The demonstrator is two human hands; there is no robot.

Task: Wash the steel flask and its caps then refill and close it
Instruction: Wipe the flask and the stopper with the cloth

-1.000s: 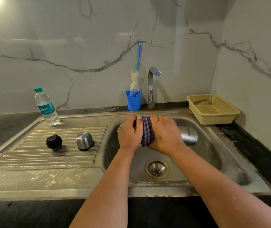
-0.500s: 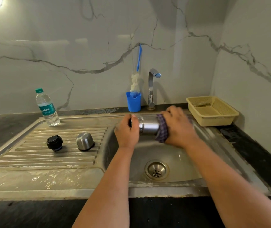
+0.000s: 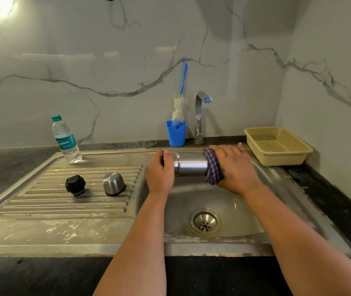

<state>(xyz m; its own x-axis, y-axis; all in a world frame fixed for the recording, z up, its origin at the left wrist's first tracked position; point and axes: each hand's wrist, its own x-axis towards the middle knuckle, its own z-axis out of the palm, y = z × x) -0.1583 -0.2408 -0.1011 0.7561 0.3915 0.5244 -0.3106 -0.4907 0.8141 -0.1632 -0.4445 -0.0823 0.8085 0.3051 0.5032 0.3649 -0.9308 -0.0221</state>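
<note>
The steel flask [image 3: 191,164] lies level above the sink basin [image 3: 230,210], its mouth pointing left. My left hand [image 3: 159,173] grips the mouth end. Around the flask's right part, my right hand [image 3: 235,167] holds a purple checked cloth [image 3: 213,167] wrapped against the steel; the base is hidden under it. On the ribbed drainboard [image 3: 42,199] to the left stand the black inner cap [image 3: 75,184] and the steel cup cap [image 3: 113,183], mouth down.
A water bottle [image 3: 66,141] with a green cap stands at the drainboard's back left. A blue cup [image 3: 176,133] holds a bottle brush [image 3: 179,107] beside the tap [image 3: 200,116]. A yellow basket [image 3: 277,145] sits at the back right. The drain [image 3: 205,221] lies below my arms.
The cloth and my right hand slid rightward along the flask, baring its steel middle. The flask rose slightly toward the back of the sink. My left hand kept its grip.
</note>
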